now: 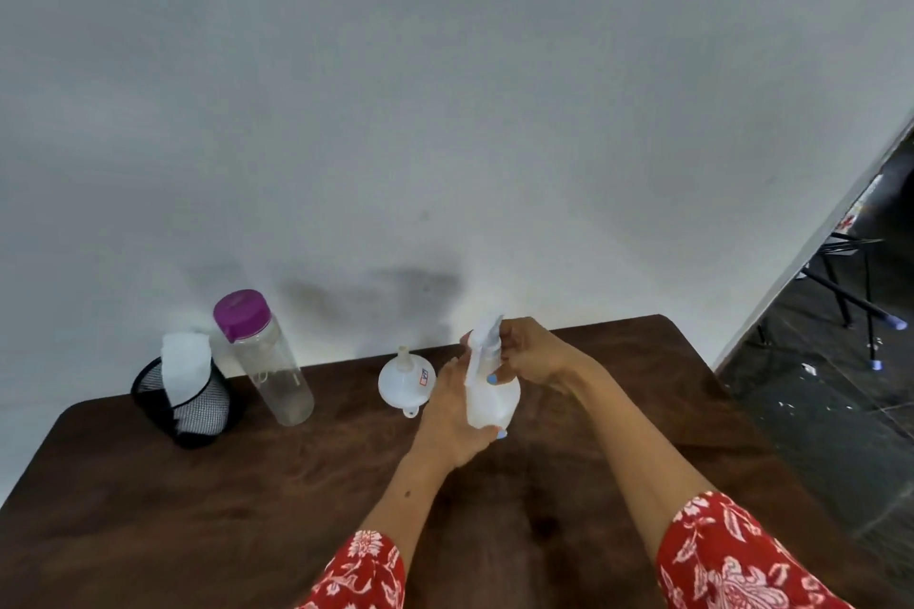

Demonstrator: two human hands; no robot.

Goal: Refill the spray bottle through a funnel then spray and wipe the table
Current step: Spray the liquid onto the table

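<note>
Left hand [447,415] clamped on spray bottle [489,393] | right hand [531,356] pinching sprayer head [487,336] | risk: tipping bottle during unscrewing, funnel [405,378] nearby knocked off counter [247,509].

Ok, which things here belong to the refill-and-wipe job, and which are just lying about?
For the job:
spray bottle, gripped by left hand and right hand
funnel
water bottle
cloth in mesh cup
table

Lying about:
chair legs on the floor at right
</note>
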